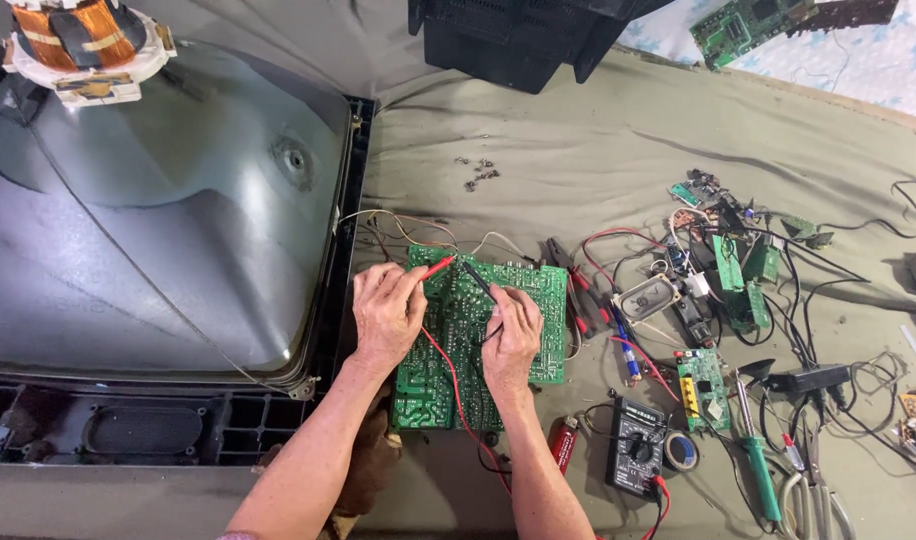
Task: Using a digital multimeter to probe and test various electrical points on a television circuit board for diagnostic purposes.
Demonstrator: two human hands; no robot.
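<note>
A green circuit board (538,300) lies solder side up on the grey-green cloth, just right of a big picture tube. My left hand (386,312) pinches a red test probe (438,267) whose tip touches the board's upper left. My right hand (512,335) holds a black test probe (476,277), its tip on the board a little to the right of the red one. A red lead (456,388) runs from the probes down across the board toward a black multimeter (638,447) at the lower right.
The grey picture tube (158,210) in its black frame fills the left. To the right lie small green boards (733,275), a little speaker (645,297), red-handled pliers (576,290), a green-handled soldering iron (758,465), tape, tangled wires and loose screws (478,173). A black casing (518,40) stands at the back.
</note>
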